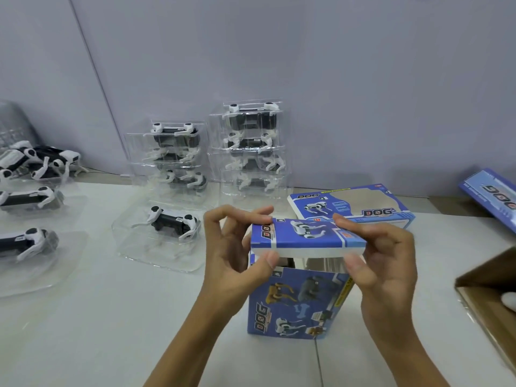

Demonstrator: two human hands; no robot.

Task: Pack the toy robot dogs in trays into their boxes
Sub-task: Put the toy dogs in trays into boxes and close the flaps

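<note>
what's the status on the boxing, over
Left hand and right hand pinch top flap of upright blue box. Flap not yet shut. Nothing in the way.

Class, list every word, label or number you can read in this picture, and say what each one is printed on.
"DOG": front of the upright blue box.
"DOG": its top flap, held by both hands.
"DOG", twice: flat box behind.
"DOG": box at the right edge.
Small panels and stickers on the boxes and toy dogs: too blurred to read.

White table (111, 317) with trayed robot dogs (174, 223), tray stacks (251, 146), blue boxes (296, 303), brown carton (491, 277).
</note>
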